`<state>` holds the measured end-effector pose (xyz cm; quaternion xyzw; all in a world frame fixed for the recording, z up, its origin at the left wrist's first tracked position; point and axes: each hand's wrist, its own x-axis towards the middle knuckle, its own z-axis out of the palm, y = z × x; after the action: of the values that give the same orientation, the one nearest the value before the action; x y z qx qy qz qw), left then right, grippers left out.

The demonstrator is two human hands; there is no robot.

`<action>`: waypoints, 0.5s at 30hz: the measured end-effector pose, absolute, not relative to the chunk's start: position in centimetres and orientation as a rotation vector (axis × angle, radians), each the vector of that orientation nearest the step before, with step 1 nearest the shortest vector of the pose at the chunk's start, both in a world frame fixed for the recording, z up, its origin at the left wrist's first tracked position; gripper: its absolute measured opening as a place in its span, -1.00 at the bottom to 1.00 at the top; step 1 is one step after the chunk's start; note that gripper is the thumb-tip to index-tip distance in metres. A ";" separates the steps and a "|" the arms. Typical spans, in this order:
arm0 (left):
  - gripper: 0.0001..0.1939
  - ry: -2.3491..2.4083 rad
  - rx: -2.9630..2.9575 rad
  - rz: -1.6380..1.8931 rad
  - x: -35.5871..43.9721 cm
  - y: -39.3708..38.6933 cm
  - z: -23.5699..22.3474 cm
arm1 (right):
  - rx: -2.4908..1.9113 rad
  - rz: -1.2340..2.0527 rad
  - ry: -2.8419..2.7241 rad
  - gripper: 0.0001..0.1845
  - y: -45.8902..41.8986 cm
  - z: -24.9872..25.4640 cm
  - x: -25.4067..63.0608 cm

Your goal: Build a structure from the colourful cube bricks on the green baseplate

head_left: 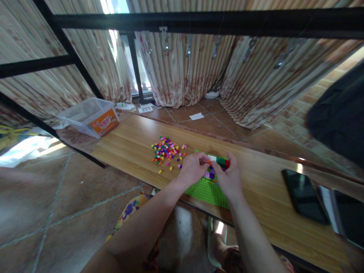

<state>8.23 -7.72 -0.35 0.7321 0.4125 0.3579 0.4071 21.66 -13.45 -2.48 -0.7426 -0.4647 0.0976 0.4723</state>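
A green studded baseplate lies on the wooden table, with rows of small coloured bricks fixed along its far part. My left hand rests on the plate's left far side, fingers curled and pinched on a small orange brick. My right hand sits just beside it over the plate, fingers bent down onto the purple and red bricks. Both hands almost touch. A loose pile of small coloured bricks lies to the left of the plate.
A clear plastic box with an orange label stands at the table's far left end. Two dark phones lie at the right. Curtains hang behind; a black metal frame crosses overhead. Tiled floor lies to the left.
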 end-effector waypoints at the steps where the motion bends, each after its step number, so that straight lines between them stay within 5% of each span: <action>1: -0.90 1.043 1.850 0.901 8.2 -7.7 -0.3 | -1.822 0.241 -1.147 -0.23 -13.3 -2.6 21.6; 15: -0.91 1.046 1.819 0.877 8.4 -7.7 -0.4 | -1.861 0.338 -1.124 -0.20 -13.3 -2.2 21.9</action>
<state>8.44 -7.73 -0.42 0.7258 0.4175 0.3497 0.4202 21.87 -13.26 -2.20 -0.7539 -0.4552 0.1369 0.4536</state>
